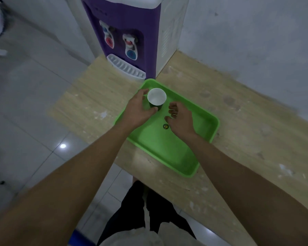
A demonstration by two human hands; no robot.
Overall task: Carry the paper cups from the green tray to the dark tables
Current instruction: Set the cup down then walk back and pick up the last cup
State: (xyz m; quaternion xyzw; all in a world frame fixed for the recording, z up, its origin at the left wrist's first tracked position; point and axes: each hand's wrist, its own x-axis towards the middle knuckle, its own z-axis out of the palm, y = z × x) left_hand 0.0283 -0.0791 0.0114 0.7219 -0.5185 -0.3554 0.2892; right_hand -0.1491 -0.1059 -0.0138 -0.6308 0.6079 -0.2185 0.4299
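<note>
One paper cup [156,98], dark green outside and white inside, stands upright at the far left corner of the green tray [174,153]. My left hand [138,110] wraps around the cup's left side, with thumb and fingers touching its wall. Just right of the cup, my right hand [180,119] hovers over the tray's middle with curled fingers apart and nothing in them. A small round sticker [165,126] lies on the tray floor beside my right hand. No dark table is in view.
The tray lies on a light wooden counter [238,121] against a grey wall. A purple and white water dispenser [130,38] stands right behind the tray. A pale tiled floor [25,112] lies to the left and below.
</note>
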